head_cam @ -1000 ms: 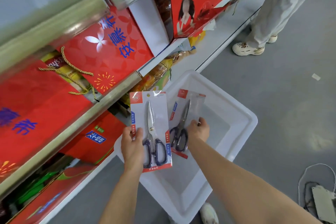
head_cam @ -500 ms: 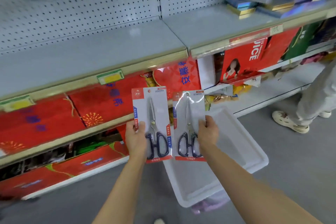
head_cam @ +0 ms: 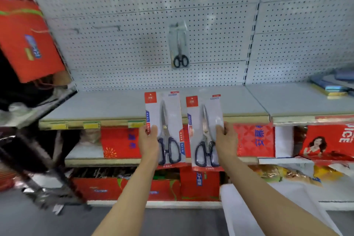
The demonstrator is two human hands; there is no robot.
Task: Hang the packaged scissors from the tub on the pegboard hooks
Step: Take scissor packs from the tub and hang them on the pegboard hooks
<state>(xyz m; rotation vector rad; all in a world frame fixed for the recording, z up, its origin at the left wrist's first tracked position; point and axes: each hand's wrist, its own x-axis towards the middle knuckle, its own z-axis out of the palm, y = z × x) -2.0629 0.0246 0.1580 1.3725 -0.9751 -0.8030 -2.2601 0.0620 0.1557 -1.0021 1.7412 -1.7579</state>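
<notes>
My left hand (head_cam: 147, 141) grips one packaged scissors (head_cam: 165, 120) by its left edge, held upright in front of the shelves. My right hand (head_cam: 226, 140) grips a second packaged scissors (head_cam: 203, 126) by its right edge, beside the first. Both packs have red corners and dark-handled scissors inside. Above them on the white pegboard (head_cam: 134, 25) one pack of scissors (head_cam: 179, 44) hangs from a hook. Two bare hooks (head_cam: 113, 27) stick out to its left. The white tub (head_cam: 247, 214) shows at the bottom right, partly behind my right arm.
A grey shelf (head_cam: 107, 105) runs below the pegboard. Red gift boxes (head_cam: 122, 143) fill the lower shelves, and a red bag (head_cam: 24, 40) hangs at the left. Stacked blue and yellow items (head_cam: 333, 86) lie on the shelf at the right. A dark metal frame (head_cam: 38, 168) leans at the lower left.
Both hands have lifted the two packs from the tub up in front of the shelves. The view has tilted up, and the pegboard with the hanging pack has come fully into sight.
</notes>
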